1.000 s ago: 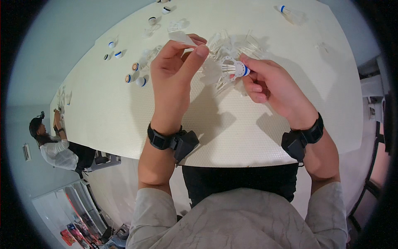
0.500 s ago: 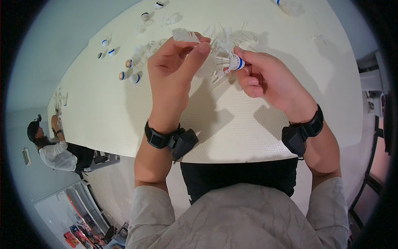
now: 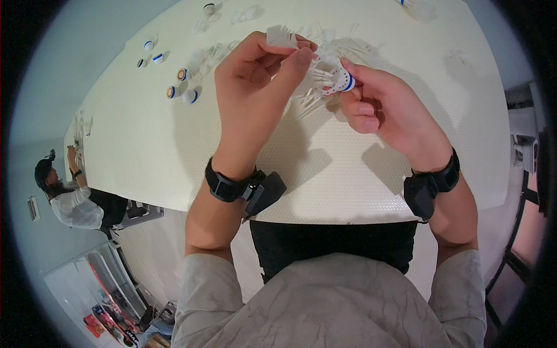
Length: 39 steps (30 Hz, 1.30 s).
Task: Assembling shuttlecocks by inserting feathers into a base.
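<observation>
Between the thumb and fingers of my left hand is a white feather, its vane sticking up past the fingertips. My right hand pinches the blue-banded base of a shuttlecock, whose white perforated collar and bare stems point left toward my left fingertips. The two hands are close together; whether the feather touches the shuttlecock, I cannot tell. Loose white feathers and stems lie in a pile on the table just beyond my hands.
The white textured table curves around me. Several shuttlecock heads, one of them a white one with a blue band, lie to the left beside loose white pieces. Another shuttlecock lies at the far right. A person sits at the table's far left.
Both hands have shifted slightly right and farther away in the picture. The left hand with the feather is nearer the shuttlecock's stems. Both grips stay closed.
</observation>
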Each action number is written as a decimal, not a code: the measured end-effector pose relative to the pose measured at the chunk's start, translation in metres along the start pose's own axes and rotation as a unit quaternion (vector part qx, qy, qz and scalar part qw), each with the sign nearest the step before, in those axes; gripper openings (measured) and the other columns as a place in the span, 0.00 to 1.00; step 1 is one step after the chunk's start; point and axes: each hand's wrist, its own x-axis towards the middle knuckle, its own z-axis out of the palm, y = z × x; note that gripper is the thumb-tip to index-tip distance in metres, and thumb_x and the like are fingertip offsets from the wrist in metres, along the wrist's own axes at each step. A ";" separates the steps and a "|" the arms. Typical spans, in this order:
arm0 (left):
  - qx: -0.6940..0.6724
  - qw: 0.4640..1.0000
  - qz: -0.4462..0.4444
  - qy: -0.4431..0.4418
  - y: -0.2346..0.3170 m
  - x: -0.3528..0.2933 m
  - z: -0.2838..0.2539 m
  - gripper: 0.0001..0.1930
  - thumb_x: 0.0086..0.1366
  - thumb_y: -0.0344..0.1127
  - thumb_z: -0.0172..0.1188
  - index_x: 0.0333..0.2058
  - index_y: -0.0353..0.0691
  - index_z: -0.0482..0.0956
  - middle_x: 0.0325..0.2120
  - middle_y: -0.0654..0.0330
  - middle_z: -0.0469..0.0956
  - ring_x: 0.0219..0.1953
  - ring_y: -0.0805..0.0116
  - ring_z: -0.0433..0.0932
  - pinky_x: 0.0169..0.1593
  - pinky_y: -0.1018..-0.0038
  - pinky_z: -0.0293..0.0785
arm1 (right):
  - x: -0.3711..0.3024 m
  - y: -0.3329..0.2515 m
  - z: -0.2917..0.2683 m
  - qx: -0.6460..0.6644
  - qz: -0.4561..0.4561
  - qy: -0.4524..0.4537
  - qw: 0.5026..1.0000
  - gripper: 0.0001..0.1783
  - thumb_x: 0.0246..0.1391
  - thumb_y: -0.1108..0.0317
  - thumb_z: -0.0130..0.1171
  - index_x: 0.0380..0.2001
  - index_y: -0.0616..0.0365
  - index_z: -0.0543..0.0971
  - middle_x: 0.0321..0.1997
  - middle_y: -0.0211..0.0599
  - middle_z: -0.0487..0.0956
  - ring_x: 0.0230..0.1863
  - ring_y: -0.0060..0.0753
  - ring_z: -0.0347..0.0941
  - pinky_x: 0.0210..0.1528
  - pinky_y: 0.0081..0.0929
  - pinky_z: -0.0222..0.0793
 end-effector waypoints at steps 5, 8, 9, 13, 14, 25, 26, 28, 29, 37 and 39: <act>0.052 0.998 0.017 -0.018 -0.001 0.001 -0.006 0.07 0.64 0.24 0.61 0.41 0.34 0.80 0.42 0.55 0.82 0.45 0.68 0.81 0.52 0.73 0.74 | 0.002 -0.002 0.001 0.016 0.007 0.008 1.000 0.22 0.69 0.49 0.46 0.26 0.52 0.70 0.16 0.19 0.58 0.17 0.15 0.51 0.20 0.16 0.46; 0.064 0.998 0.007 -0.016 0.000 0.001 -0.006 0.07 0.64 0.24 0.62 0.41 0.34 0.80 0.42 0.55 0.82 0.45 0.68 0.81 0.52 0.73 0.75 | 0.001 -0.001 -0.001 0.040 -0.002 0.003 0.999 0.27 0.69 0.50 0.48 0.43 0.69 0.78 0.16 0.18 0.57 0.17 0.13 0.50 0.19 0.16 0.44; 0.067 0.998 -0.002 -0.014 0.000 0.001 -0.005 0.07 0.64 0.24 0.62 0.41 0.34 0.80 0.42 0.55 0.82 0.44 0.68 0.81 0.52 0.73 0.75 | 0.001 0.000 -0.002 0.039 0.000 0.003 0.999 0.27 0.69 0.50 0.48 0.43 0.69 0.78 0.16 0.18 0.57 0.17 0.13 0.50 0.19 0.16 0.44; 0.050 0.998 0.017 -0.018 -0.002 0.002 -0.005 0.06 0.64 0.24 0.62 0.40 0.34 0.80 0.42 0.55 0.82 0.44 0.68 0.81 0.51 0.73 0.75 | 0.002 0.000 -0.004 0.017 -0.004 -0.016 1.000 0.21 0.70 0.50 0.45 0.27 0.52 0.69 0.17 0.18 0.58 0.17 0.14 0.51 0.20 0.15 0.47; 0.048 0.999 0.020 -0.017 -0.002 0.002 -0.005 0.06 0.64 0.24 0.62 0.40 0.34 0.80 0.42 0.55 0.82 0.45 0.68 0.81 0.52 0.73 0.75 | 0.002 0.001 -0.005 0.031 0.005 -0.008 0.999 0.21 0.70 0.50 0.44 0.27 0.52 0.69 0.17 0.18 0.58 0.17 0.14 0.51 0.20 0.15 0.47; -0.070 0.996 -0.062 0.014 0.002 0.000 -0.001 0.05 0.61 0.20 0.62 0.37 0.34 0.79 0.40 0.55 0.82 0.44 0.69 0.81 0.51 0.73 0.77 | -0.001 -0.003 -0.006 0.038 -0.009 -0.029 0.999 0.20 0.71 0.52 0.43 0.28 0.53 0.69 0.17 0.19 0.58 0.17 0.14 0.51 0.20 0.15 0.47; -0.072 0.996 -0.057 0.011 0.001 0.000 -0.001 0.06 0.61 0.20 0.63 0.37 0.34 0.79 0.40 0.56 0.83 0.44 0.69 0.81 0.51 0.73 0.77 | -0.001 -0.002 -0.008 0.043 -0.004 -0.042 0.998 0.20 0.71 0.52 0.43 0.28 0.53 0.69 0.18 0.19 0.59 0.18 0.14 0.51 0.20 0.15 0.47; -0.075 0.996 -0.051 0.006 0.000 0.000 -0.002 0.06 0.61 0.21 0.63 0.37 0.34 0.79 0.39 0.56 0.83 0.44 0.68 0.81 0.51 0.73 0.77 | 0.000 0.000 -0.007 0.047 -0.007 -0.034 0.998 0.20 0.71 0.52 0.43 0.28 0.53 0.69 0.18 0.19 0.59 0.18 0.14 0.51 0.20 0.15 0.47; -0.070 0.996 -0.048 0.006 0.001 -0.001 -0.002 0.06 0.61 0.21 0.63 0.37 0.34 0.79 0.40 0.56 0.83 0.44 0.68 0.81 0.51 0.73 0.77 | 0.001 0.001 -0.007 0.050 -0.008 -0.028 0.998 0.20 0.71 0.52 0.43 0.28 0.53 0.69 0.18 0.19 0.59 0.18 0.14 0.52 0.20 0.15 0.47; -0.096 0.992 -0.077 0.004 0.004 -0.001 -0.001 0.05 0.62 0.22 0.63 0.38 0.34 0.81 0.40 0.57 0.83 0.43 0.70 0.81 0.50 0.75 0.76 | -0.003 0.000 0.004 -0.045 -0.088 0.013 0.995 0.21 0.70 0.53 0.46 0.26 0.54 0.70 0.17 0.21 0.61 0.17 0.15 0.53 0.20 0.16 0.48; -0.078 0.991 -0.111 -0.014 0.008 -0.003 0.003 0.06 0.62 0.22 0.63 0.39 0.33 0.81 0.40 0.57 0.83 0.43 0.72 0.80 0.49 0.76 0.76 | -0.005 -0.001 0.004 -0.039 -0.088 0.014 0.995 0.22 0.69 0.53 0.49 0.22 0.53 0.69 0.16 0.21 0.62 0.17 0.15 0.54 0.19 0.17 0.48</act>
